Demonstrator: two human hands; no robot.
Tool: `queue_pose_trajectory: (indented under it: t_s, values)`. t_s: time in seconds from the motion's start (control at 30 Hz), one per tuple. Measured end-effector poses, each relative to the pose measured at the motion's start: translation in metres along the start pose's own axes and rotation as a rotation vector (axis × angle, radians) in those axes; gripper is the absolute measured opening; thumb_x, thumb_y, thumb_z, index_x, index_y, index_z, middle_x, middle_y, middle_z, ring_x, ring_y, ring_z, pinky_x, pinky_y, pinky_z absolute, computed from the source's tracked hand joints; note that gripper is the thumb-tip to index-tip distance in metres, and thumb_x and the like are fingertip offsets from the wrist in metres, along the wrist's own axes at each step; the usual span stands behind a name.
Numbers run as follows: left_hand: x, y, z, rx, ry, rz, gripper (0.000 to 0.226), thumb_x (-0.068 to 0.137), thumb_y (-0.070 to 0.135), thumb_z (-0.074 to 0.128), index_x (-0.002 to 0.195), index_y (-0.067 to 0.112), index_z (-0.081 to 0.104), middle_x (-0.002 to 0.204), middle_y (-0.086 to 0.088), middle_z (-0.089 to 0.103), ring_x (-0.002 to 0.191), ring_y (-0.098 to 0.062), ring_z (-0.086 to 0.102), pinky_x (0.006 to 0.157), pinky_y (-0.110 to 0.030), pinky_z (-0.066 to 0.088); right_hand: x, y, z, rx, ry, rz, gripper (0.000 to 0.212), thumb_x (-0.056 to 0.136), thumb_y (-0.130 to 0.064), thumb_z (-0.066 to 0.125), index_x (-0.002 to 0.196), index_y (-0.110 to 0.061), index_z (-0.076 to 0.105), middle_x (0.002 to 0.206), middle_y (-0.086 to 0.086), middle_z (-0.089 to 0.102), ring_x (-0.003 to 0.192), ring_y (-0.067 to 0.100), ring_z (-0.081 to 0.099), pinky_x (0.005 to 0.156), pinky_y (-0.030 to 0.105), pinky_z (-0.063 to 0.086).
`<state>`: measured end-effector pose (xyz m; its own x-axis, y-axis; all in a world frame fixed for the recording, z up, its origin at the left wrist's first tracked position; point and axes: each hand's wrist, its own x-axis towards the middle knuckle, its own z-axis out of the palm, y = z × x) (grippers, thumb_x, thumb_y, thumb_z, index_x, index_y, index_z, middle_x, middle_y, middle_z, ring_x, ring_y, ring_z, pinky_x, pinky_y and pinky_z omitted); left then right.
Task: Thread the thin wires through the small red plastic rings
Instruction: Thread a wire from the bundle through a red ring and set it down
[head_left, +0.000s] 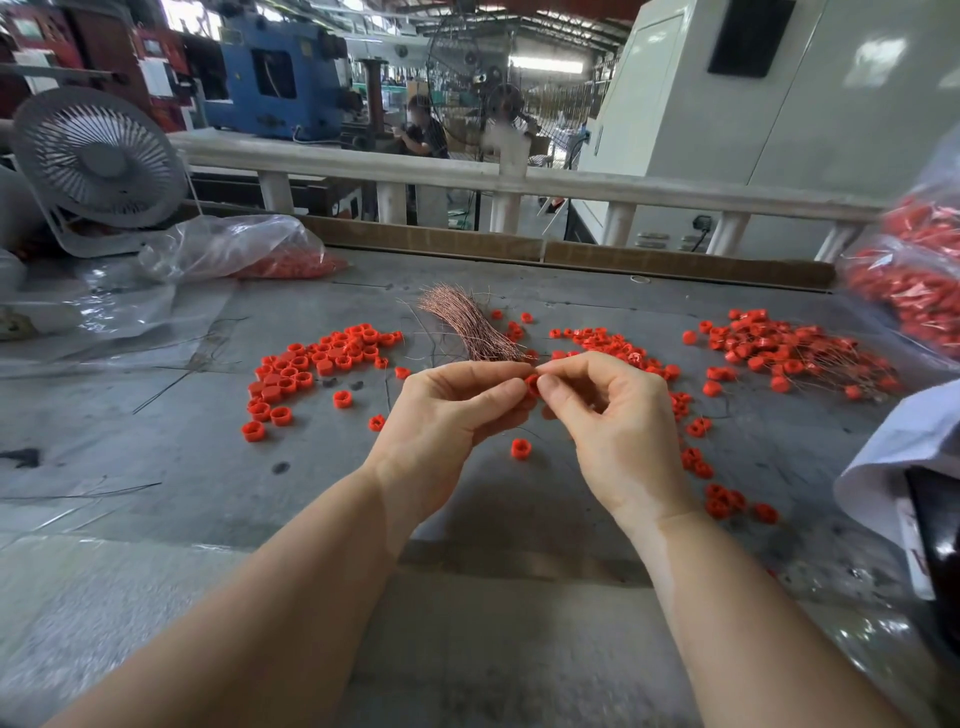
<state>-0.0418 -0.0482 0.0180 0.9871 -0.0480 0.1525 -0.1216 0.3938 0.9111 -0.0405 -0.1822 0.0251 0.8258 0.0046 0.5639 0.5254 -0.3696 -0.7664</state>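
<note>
One ring (531, 385) sits pinched between your left hand (451, 415) and right hand (610, 421); any wire there is too fine to see.

Both bare forearms enter from the lower edge and converge at centre frame. Left hand (447, 410): back toward camera, fingers curled, thumb and forefinger pinched at the tips. Right hand (608, 415): thumb and forefinger pinched, remaining fingers curled loosely below. The fingertips of the two hands meet, wrists raised and slightly bent inward.
</note>
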Motion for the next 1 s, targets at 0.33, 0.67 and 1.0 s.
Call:
queue_pose_trajectory:
  t_s: [0.33, 0.67, 1.0]
  values:
    - [0.0001, -0.0023, -0.0014, 0.061, 0.005, 0.092, 0.018, 0.075, -0.005, 0.061, 0.083, 0.009, 0.068, 0.070, -0.004, 0.072, 0.064, -0.012, 0.068, 0.061, -0.019, 0.054, -0.0008, -0.0017, -0.0007, 0.084, -0.007, 0.050, 0.014, 0.083, -0.007, 0.066, 0.077, -0.020, 0.068, 0.067, -0.010, 0.065, 0.062, 0.004, 0.060, 0.056, 0.010, 0.041]
    - [0.0017, -0.0020, -0.0002, 0.028, -0.018, 0.080, 0.024, 0.081, -0.011, 0.055, 0.083, 0.008, 0.069, 0.074, -0.006, 0.073, 0.069, -0.014, 0.069, 0.064, -0.020, 0.054, 0.0011, -0.0012, -0.0010, 0.101, 0.013, 0.053, 0.015, 0.085, -0.007, 0.064, 0.077, -0.019, 0.068, 0.065, -0.011, 0.064, 0.060, 0.001, 0.060, 0.055, 0.009, 0.041]
    - [0.0007, -0.0009, 0.0008, 0.083, 0.024, 0.100, 0.018, 0.076, -0.010, 0.061, 0.080, 0.006, 0.067, 0.066, -0.003, 0.071, 0.063, -0.012, 0.068, 0.062, -0.020, 0.055, -0.0004, -0.0027, -0.0008, 0.052, -0.006, 0.010, 0.021, 0.083, -0.008, 0.066, 0.075, -0.026, 0.065, 0.070, -0.013, 0.064, 0.064, 0.001, 0.060, 0.063, 0.010, 0.044]
